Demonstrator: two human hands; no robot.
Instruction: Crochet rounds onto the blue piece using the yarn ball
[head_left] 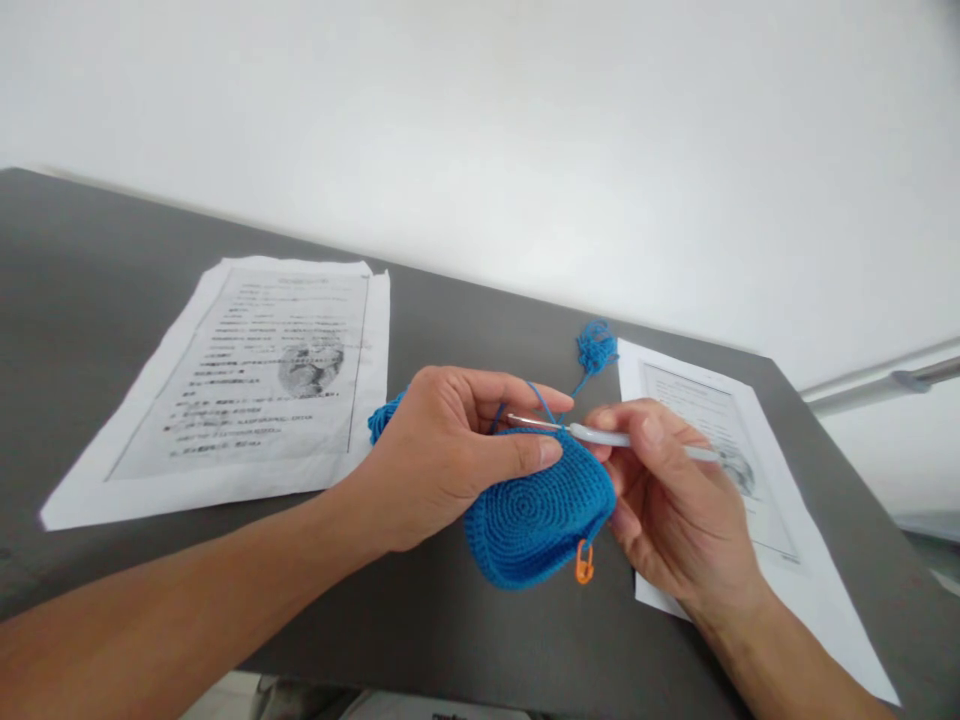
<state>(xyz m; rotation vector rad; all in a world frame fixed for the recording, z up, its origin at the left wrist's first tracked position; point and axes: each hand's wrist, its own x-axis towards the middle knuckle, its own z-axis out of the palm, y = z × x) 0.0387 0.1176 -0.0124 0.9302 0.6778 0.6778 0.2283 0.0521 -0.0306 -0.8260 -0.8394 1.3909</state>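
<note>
A round blue crochet piece (529, 510) hangs above the table, its top edge pinched by my left hand (450, 450) between thumb and fingers. Blue yarn passes over the left index finger. My right hand (675, 500) is closed on a crochet hook (600, 436) with a pale grip. The hook's thin metal shaft points left and lies at the top edge of the piece, close to the left thumb. An orange stitch marker (584, 563) dangles from the lower right edge. Partly hidden behind my left hand is more blue yarn (384, 418).
On the dark table (450, 640) lie a printed sheet (255, 380) at left and another printed sheet (772, 510) under my right forearm. A small tangle of blue yarn (597, 347) rests near the back edge. Behind stands a white wall (480, 150); a metal rail (900, 383) is at right.
</note>
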